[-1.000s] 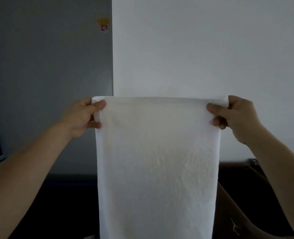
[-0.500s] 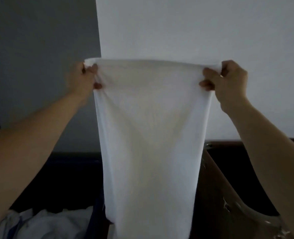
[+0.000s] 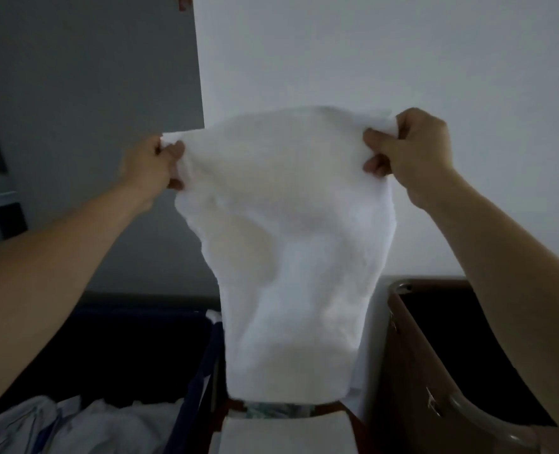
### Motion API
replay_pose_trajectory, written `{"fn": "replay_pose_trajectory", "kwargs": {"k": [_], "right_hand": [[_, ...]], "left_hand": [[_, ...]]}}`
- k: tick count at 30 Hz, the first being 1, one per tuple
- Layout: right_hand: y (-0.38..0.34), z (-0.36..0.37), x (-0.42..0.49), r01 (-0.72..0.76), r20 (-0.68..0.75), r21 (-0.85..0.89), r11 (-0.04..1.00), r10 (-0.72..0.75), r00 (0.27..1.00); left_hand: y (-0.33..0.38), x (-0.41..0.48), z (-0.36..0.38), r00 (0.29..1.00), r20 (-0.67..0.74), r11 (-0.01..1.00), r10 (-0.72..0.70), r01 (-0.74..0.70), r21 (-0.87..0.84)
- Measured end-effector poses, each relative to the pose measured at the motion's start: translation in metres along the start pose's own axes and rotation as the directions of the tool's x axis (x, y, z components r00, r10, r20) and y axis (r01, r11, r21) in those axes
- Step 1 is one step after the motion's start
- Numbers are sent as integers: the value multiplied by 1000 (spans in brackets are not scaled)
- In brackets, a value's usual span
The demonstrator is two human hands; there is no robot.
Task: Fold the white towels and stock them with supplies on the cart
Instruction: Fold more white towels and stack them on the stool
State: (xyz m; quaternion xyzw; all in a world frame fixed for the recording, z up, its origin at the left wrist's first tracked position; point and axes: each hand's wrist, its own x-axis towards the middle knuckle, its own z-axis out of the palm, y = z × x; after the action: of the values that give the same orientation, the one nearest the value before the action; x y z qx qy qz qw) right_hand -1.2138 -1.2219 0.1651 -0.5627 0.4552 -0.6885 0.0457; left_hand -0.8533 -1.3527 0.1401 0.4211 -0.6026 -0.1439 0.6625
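A person's two bare arms reach forward and up, holding a white terry towel (image 3: 291,257) in the air at the centre of the view. The left hand (image 3: 150,165) grips the towel's top left corner with curled fingers and thumb. The right hand (image 3: 415,149) pinches the top right corner, with cloth bunched inside its closed fingers. The towel's top edge bows upward between the hands, and the cloth hangs down rumpled, narrowing toward its lower end.

Behind the towel, a matte grey wall (image 3: 91,126) fills the left side of the room and meets a plain white wall (image 3: 386,54) at a vertical edge. The light is dim.

Below, at lower left, a dark blue fabric hamper (image 3: 140,348) holds crumpled pale linens (image 3: 91,424). At lower right stands a brown bin with a rounded rim (image 3: 412,371), dark inside. Between them, at the bottom centre, lies a flat folded white cloth (image 3: 284,434), directly under the hanging towel's lower end; whether the two touch cannot be told.
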Motion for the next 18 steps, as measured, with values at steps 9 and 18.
{"fn": "replay_pose_trajectory", "kwargs": {"k": [9, 18], "right_hand": [[-13, -2, 1, -29, -17, -51, 998, 29, 999], [24, 6, -2, -170, 23, -119, 978, 174, 984]], "left_hand": [[7, 11, -10, 993, 7, 992, -118, 119, -50], [-24, 1, 8, 936, 190, 919, -297, 335, -208]]}}
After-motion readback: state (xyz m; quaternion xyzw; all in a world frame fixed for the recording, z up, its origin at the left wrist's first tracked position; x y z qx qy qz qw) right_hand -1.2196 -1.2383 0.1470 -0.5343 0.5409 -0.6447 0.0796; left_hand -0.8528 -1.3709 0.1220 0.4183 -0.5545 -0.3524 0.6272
